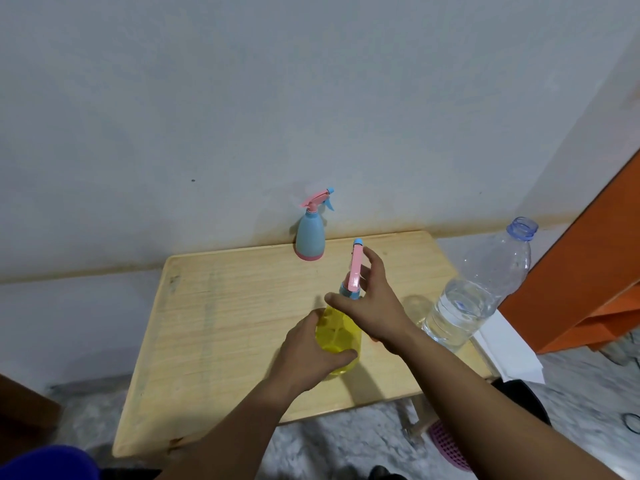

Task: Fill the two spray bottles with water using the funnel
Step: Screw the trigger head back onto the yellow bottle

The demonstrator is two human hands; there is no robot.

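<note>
A yellow spray bottle (341, 332) stands near the middle of the small wooden table (225, 306). My left hand (310, 351) grips its yellow body. My right hand (372, 299) holds its pink and blue spray head (355, 268) at the neck, fingers curled round it. A blue spray bottle (310, 237) with a pink base and pink trigger head stands at the table's far edge against the wall. A large clear water bottle (481, 289), uncapped and about half full, stands at the right edge of the table. No funnel is in view.
An orange cabinet (595, 271) stands to the right of the table. White paper (509, 351) lies below the water bottle. A pink perforated object (446, 441) sits on the floor under the table's right corner. A grey wall rises just behind the table.
</note>
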